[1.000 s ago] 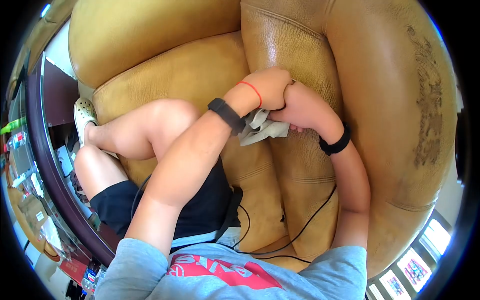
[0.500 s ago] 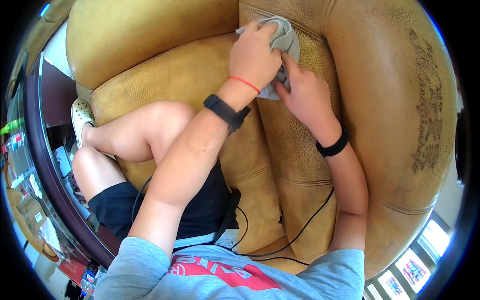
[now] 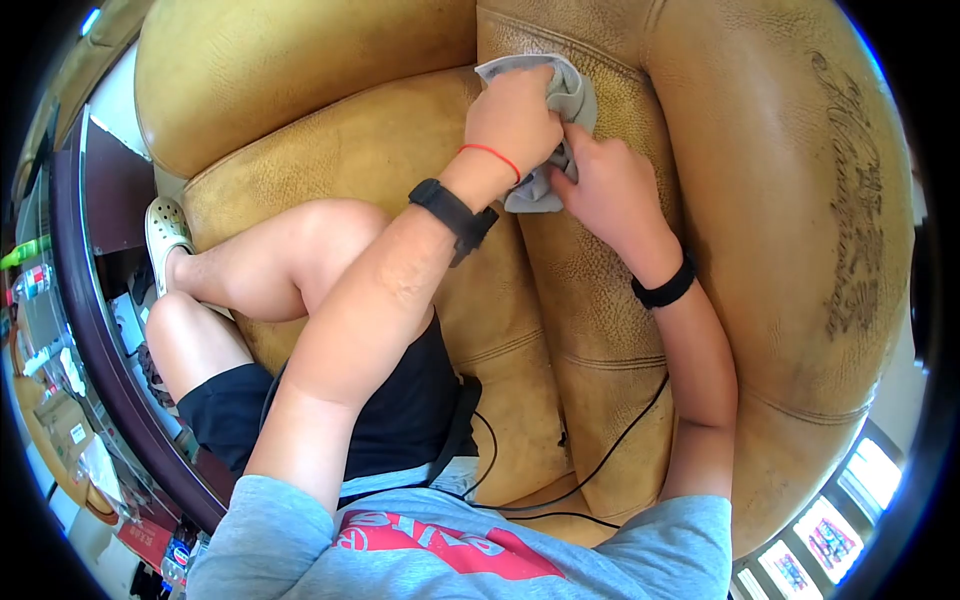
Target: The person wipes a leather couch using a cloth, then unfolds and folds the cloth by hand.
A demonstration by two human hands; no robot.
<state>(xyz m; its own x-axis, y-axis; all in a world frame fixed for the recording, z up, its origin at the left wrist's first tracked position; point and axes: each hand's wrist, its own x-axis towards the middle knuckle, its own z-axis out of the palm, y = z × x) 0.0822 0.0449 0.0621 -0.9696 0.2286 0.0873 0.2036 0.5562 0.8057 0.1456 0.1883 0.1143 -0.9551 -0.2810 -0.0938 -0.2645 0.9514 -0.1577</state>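
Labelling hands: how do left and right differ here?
The left hand lies over the grey cloth; the right hand touches its right side. The left wrist carries a red string and black strap; the right wrist has only a black strap. Both hands touch the cloth.

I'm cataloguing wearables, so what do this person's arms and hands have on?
Left hand and right hand are gloveless, below short grey T-shirt sleeves. On the left, a thin red cord and wide black strap; on the right, a black band.
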